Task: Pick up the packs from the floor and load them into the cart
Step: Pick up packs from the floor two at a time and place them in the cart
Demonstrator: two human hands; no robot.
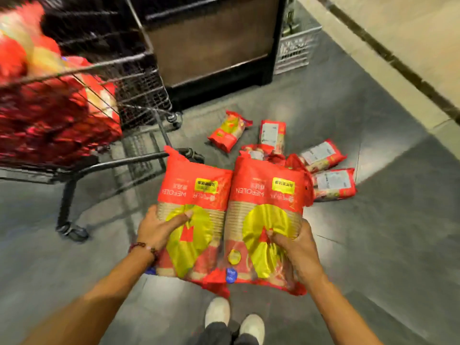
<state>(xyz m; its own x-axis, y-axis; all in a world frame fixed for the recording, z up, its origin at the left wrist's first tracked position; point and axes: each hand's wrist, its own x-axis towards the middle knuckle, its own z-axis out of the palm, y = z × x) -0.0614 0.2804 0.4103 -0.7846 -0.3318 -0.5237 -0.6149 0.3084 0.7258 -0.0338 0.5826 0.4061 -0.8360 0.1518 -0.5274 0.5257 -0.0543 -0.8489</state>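
Observation:
I hold two red and yellow packs side by side above the floor. My left hand [159, 226] grips the left pack [196, 190] at its side, thumb across the yellow print. My right hand [296, 245] grips the right pack [266, 195] low on its right side. Several more red packs [227, 130] lie scattered on the grey floor beyond them, some label side up [333, 184]. The wire cart [104, 68] stands at the left, holding several red packs [49, 115].
A dark shelf unit [211, 46] stands behind the cart, with a grey plastic crate [295, 49] at its right. A beige floor strip [398, 41] runs along the far right. My white shoes [234, 319] show at the bottom.

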